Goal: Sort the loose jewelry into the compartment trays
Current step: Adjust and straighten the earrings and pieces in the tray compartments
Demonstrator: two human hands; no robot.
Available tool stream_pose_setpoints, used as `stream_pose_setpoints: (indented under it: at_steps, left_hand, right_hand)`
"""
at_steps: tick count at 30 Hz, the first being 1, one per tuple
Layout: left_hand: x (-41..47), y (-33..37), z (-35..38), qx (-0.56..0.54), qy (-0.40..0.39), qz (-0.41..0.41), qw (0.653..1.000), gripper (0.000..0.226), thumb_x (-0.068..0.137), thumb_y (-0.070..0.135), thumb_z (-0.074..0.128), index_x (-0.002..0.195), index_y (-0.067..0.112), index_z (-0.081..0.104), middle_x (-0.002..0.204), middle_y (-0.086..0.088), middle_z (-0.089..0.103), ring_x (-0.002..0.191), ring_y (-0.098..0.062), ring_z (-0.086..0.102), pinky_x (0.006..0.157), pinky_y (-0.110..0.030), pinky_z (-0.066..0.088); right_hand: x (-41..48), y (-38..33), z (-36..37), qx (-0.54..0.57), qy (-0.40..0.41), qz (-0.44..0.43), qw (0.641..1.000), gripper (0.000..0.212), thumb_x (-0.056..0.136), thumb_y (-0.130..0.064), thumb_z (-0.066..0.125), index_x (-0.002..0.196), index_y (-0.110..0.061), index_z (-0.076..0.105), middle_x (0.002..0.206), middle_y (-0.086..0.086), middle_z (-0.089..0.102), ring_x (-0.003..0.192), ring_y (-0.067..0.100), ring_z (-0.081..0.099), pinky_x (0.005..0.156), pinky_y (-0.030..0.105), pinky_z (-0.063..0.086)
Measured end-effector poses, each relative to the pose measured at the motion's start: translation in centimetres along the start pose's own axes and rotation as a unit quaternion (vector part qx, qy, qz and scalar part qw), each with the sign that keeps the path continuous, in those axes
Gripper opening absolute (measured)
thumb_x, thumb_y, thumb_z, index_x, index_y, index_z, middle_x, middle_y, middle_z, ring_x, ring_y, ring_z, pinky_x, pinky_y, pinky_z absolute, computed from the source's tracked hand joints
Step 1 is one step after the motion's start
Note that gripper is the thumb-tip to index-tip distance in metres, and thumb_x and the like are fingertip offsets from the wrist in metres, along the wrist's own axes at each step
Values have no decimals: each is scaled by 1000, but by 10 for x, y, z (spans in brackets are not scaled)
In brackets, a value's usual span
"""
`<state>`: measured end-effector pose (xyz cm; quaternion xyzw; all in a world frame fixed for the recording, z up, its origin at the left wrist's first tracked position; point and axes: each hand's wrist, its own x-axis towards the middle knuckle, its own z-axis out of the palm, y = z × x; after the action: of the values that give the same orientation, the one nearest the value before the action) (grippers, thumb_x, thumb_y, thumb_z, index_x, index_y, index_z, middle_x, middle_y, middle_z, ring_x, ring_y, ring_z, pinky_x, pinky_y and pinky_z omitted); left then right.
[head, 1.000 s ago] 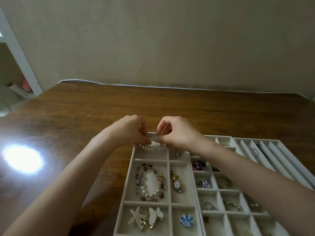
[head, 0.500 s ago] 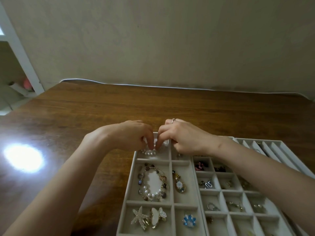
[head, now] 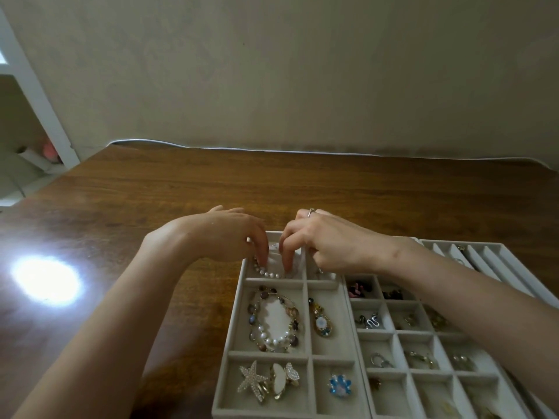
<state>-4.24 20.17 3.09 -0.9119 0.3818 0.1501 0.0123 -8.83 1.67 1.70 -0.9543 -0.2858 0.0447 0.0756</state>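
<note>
A white pearl bracelet [head: 270,274] lies in the far-left compartment of the grey velvet tray [head: 234,331]. My left hand [head: 223,237] reaches down into that compartment, its fingertips on the bracelet's left end. My right hand [head: 323,240], with a ring on one finger, has its fingertips down on the bracelet's right end. Whether either hand still pinches the beads is hidden by the fingers. The compartment below holds a mixed bead and pearl bracelet [head: 273,320].
A second tray [head: 394,331] of small compartments with earrings and rings adjoins on the right; my right forearm crosses it. A slotted ring tray [head: 496,261] sits at far right. Starfish clip [head: 252,381], blue flower [head: 340,385] and oval pendant [head: 321,322] fill nearer compartments. Bare wooden table [head: 151,201] surrounds them.
Both hands have come down from above the tray's far edge, lowering the pearl bracelet into the far-left compartment, where it now lies on the bottom.
</note>
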Motion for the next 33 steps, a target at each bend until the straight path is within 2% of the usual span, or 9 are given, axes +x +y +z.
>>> stream_pose_setpoints:
  at_steps: [4, 6, 8, 10, 14, 17, 21, 27, 33]
  left_hand:
    - [0, 0, -1, -28, 9, 16, 999, 29, 94, 20, 46, 94, 44, 62, 114, 25, 47, 114, -1, 38, 107, -33, 29]
    - [-2, 1, -3, -76, 18, 30, 996, 28, 94, 16, 48, 95, 41, 61, 105, 21, 54, 100, 1, 49, 91, -22, 41]
    - [-5, 2, -6, -113, 44, 46, 992, 26, 93, 15, 50, 97, 38, 61, 94, 26, 54, 88, 5, 51, 75, -16, 41]
    - [-9, 1, -10, -129, 84, 63, 986, 25, 93, 15, 51, 97, 37, 63, 93, 26, 56, 86, 4, 52, 71, -15, 39]
    - [-31, 6, -4, -119, 138, 125, 975, 31, 90, 8, 49, 93, 34, 65, 93, 23, 57, 92, 3, 49, 75, -13, 39]
    - [-51, 13, 16, -84, 113, 186, 972, 30, 91, 17, 45, 96, 40, 63, 101, 24, 57, 101, 4, 46, 86, -15, 36]
    - [-65, 17, 42, -14, 82, 184, 979, 35, 93, 17, 45, 109, 46, 54, 119, 30, 45, 111, 13, 31, 98, -19, 30]
    - [-75, 15, 45, 101, 102, 165, 976, 35, 76, 27, 35, 102, 48, 46, 116, 24, 51, 96, 7, 29, 66, -9, 22]
    - [-73, 11, 41, 110, 105, 174, 973, 50, 72, 27, 13, 104, 49, 44, 123, 26, 47, 105, 0, 35, 76, -15, 27]
  right_hand:
    - [-2, 2, 2, 3, 9, -4, 1000, 54, 78, 11, 46, 100, -32, 69, 114, -13, 59, 103, 1, 36, 98, 25, 25]
    - [-4, 3, 2, 27, 36, -7, 999, 56, 77, 13, 45, 100, -30, 71, 113, -14, 61, 100, 4, 42, 93, 20, 26]
    - [-9, 3, 1, 66, 72, -13, 995, 57, 73, 16, 44, 98, -26, 72, 107, -13, 64, 92, 6, 43, 83, 15, 28]
    - [-15, 1, 1, 85, 85, -32, 992, 58, 71, 18, 43, 96, -24, 73, 100, -11, 66, 89, 8, 45, 81, 13, 29]
    - [-33, -11, 2, 100, 63, -87, 989, 57, 69, 16, 45, 96, -26, 73, 100, -12, 67, 92, 11, 48, 82, 16, 28]
    - [-40, -22, 4, 98, 20, -107, 989, 57, 73, 16, 49, 99, -29, 71, 107, -18, 62, 99, 8, 44, 90, 17, 29]
    - [-47, -37, 7, 22, -33, -104, 994, 58, 80, 8, 51, 111, -39, 63, 122, -22, 49, 110, -2, 28, 89, 14, 21]
    - [-55, -48, -1, -45, -61, -77, 994, 54, 84, 1, 51, 113, -44, 57, 125, -19, 47, 109, 7, 30, 83, 15, 23]
    - [-55, -54, -3, -53, -74, -70, 993, 59, 82, 4, 50, 118, -43, 56, 123, -16, 47, 109, 7, 29, 80, 19, 17]
